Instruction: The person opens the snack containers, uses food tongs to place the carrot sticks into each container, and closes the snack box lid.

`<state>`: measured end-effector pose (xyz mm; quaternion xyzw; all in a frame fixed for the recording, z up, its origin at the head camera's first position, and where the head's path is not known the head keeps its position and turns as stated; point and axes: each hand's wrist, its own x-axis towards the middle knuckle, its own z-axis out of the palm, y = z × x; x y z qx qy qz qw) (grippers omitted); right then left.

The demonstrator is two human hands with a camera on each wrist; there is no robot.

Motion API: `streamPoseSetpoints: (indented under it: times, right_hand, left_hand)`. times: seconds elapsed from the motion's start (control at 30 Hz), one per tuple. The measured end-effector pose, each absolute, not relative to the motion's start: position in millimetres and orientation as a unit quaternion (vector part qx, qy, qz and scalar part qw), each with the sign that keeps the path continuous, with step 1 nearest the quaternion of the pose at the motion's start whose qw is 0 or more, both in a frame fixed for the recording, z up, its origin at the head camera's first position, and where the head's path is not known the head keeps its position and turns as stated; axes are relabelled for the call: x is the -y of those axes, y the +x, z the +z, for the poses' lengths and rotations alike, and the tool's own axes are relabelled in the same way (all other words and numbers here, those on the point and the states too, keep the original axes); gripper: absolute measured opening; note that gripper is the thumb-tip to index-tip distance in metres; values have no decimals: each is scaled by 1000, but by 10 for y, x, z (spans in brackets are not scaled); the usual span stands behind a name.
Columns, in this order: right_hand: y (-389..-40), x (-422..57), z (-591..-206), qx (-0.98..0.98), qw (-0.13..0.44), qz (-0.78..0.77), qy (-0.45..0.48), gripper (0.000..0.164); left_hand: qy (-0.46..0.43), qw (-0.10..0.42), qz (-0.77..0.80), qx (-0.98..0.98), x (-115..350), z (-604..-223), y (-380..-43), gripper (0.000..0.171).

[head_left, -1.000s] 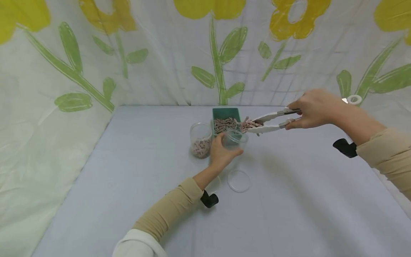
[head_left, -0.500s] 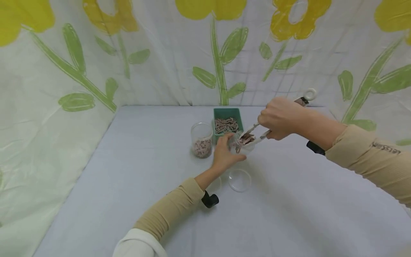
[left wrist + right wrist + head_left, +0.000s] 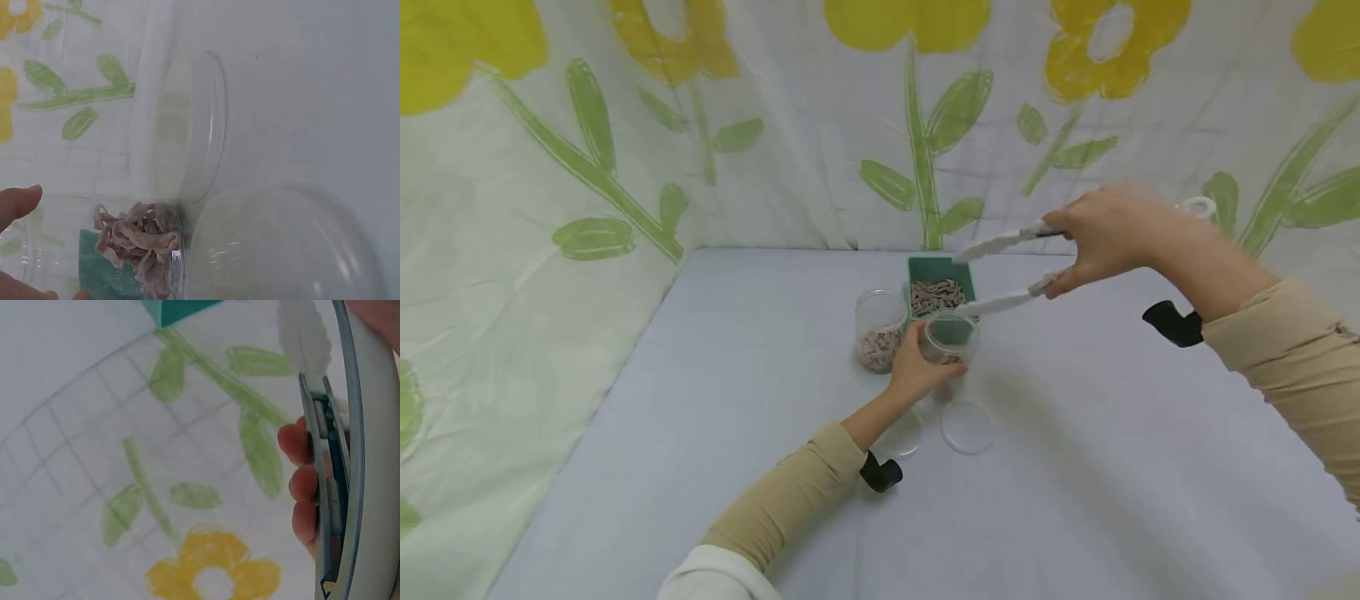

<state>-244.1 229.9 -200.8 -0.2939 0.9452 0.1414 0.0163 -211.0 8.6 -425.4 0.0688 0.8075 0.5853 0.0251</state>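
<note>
My left hand (image 3: 917,368) grips a clear jar (image 3: 950,333), thumb on the near side and fingers at its left. Brown, twisted strips (image 3: 140,240) lie in the bottom of that jar in the left wrist view. In my right hand (image 3: 1112,233) are metal tongs (image 3: 322,487) with white tips, their two arms spread wide and nothing between them. The tips hang over a green bin (image 3: 940,270) and by the jar's rim. More of the same strips (image 3: 937,296) fill the bin's lower part. The right thumb is mostly out of the right wrist view.
A second clear jar (image 3: 881,337), partly filled with strips, stands left of the held one. Two clear round lids lie nearer on the white table (image 3: 737,375): one lid (image 3: 967,427) to the right, another lid (image 3: 901,437) beside the left wrist. A flower-printed curtain (image 3: 790,150) hangs behind.
The tongs, earlier closed on a bunch of strips, went down to the held jar, released the strips into it, and rose back with arms spread. My left hand has kept the jar nearly in place.
</note>
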Motion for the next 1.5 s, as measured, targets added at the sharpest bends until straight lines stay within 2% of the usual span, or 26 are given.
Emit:
streamPoseSetpoints:
  times: [0.1, 0.23, 0.53, 0.73, 0.83, 1.07, 1.5]
  right_hand:
    - [-2591, -2345, -2024, -966, 19, 130, -223, 91]
    - [-2826, -2264, -2288, -976, 49, 118, -178, 99]
    - [-3179, -1928, -3018, -973, 92, 95, -190, 100]
    - [-3255, -1823, -3298, -970, 118, 107, -184, 97]
    - [-3279, -1811, -3344, -973, 119, 95, -176, 90]
    - [-3333, -1756, -3419, -979, 87, 63, -172, 60]
    - [-3271, -1595, -3533, -969, 54, 114, -213, 33]
  left_hand:
    - [81, 31, 599, -796, -60, -4290, -2110, 78]
    - [102, 34, 605, -789, -36, -4319, -2111, 75]
    - [93, 55, 598, -794, -62, -4325, -2072, 70]
    - [93, 69, 593, -797, -103, -4348, -2048, 70]
    - [92, 62, 592, -799, -92, -4344, -2055, 70]
    - [101, 52, 593, -797, -37, -4290, -2067, 71]
    - [105, 41, 595, -796, 8, -4245, -2063, 69]
